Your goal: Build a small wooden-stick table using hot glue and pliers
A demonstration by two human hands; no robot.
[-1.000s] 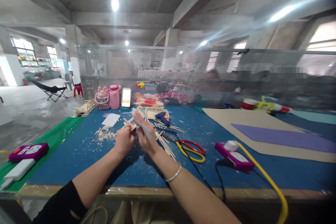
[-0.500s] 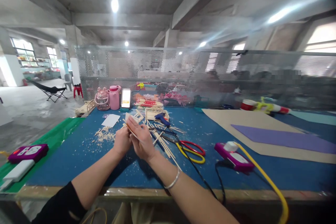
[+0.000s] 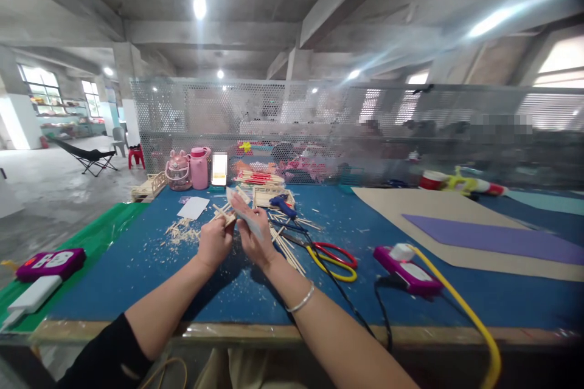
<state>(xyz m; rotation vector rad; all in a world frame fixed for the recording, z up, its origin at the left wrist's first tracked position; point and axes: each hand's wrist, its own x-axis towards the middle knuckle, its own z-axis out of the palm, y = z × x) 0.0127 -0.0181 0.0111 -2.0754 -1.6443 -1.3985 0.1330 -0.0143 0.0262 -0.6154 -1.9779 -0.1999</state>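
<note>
My left hand [image 3: 214,244] is closed on a small piece made of pale wooden sticks [image 3: 224,214], which pokes out above its fingers. Beside it, my right hand [image 3: 258,240] grips a thin whitish sheet [image 3: 253,226] folded along the palm and fingers. The sheet's edge is close to the stick piece; whether they touch I cannot tell. Loose wooden sticks [image 3: 288,250] lie just right of my hands, near scissors [image 3: 335,261] with red and yellow handles. Behind them a blue glue gun [image 3: 283,205] rests by a wooden stick frame [image 3: 261,197].
Wood scraps [image 3: 181,232] and a white card [image 3: 193,208] lie to the left. Pink bottles [image 3: 199,170] and a lit phone [image 3: 219,169] stand at the back. A purple power strip [image 3: 408,270] with a yellow cable sits right, before a purple sheet [image 3: 483,237] on beige board.
My right hand, with the whitish sheet, has shifted right and away from my left hand. The stick piece in my left hand now shows more.
</note>
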